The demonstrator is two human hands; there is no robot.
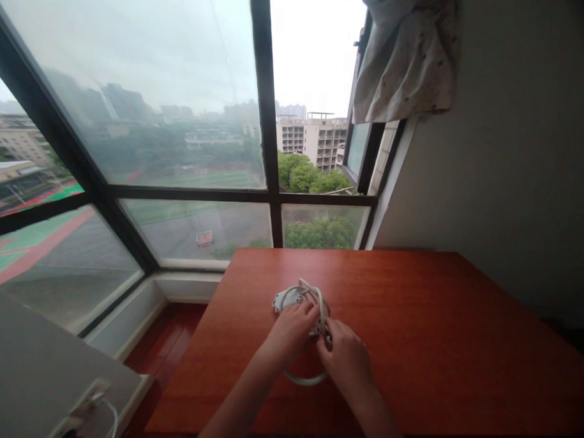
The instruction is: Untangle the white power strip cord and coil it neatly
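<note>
A coiled white cable (307, 380) lies on the reddish-brown table, one loop hanging toward me and others bunched beyond my fingers. At its far left end sits a white plastic block (289, 298), partly covered by the coil, perhaps a power strip. My left hand (295, 324) is over the bundle with its fingers curled onto the cable. From the right, my right hand (347, 352) pinches the cable near a small dark and pale part that I cannot make out. Both hands meet close together at the coil.
The wooden table (413, 313) spreads out around the coil, its left edge above a red floor (168, 336). Behind it stand dark-framed windows (273, 205), one pane open at the right under a gathered curtain (407, 63). A wall socket with a white cord (106, 404) is at lower left.
</note>
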